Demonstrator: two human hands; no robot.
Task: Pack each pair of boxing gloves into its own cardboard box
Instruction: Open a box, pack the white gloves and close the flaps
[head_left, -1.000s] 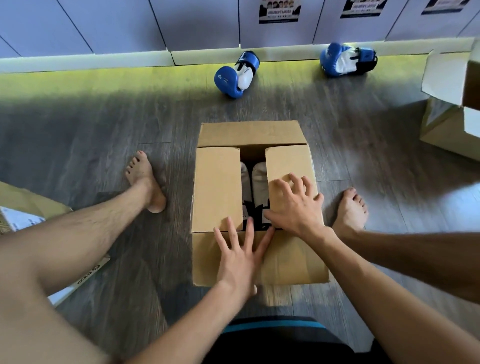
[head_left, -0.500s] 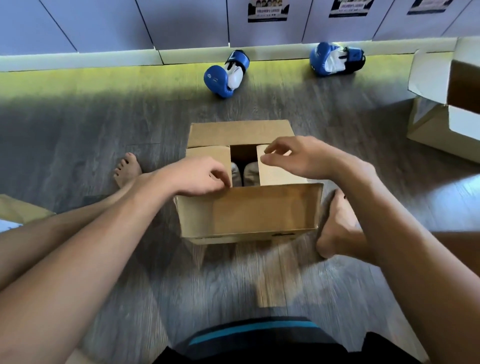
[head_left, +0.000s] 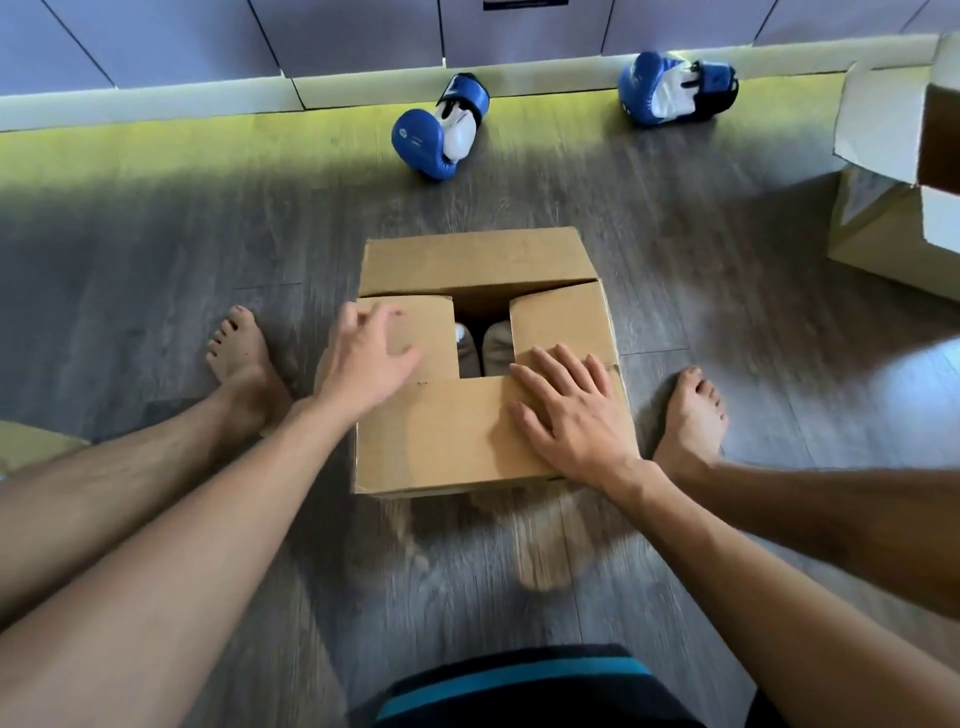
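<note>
Boxing gloves (head_left: 439, 136) (head_left: 670, 88), two blue-and-white, lay loose; two pale gloves (head_left: 496, 351) inside one brown cardboard box (head_left: 447, 436). Left hand (head_left: 363, 358) and right hand (head_left: 571, 421) covered its flaps (head_left: 561, 317), fingers spread.

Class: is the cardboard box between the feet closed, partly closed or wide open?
Partly closed. The cardboard box has three flaps folded down, the far flap not, and a gap shows pale gloves inside.

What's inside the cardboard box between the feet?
Through the gap between the flaps, two pale gloves show side by side in the box. The flaps cover the rest of them.
</note>
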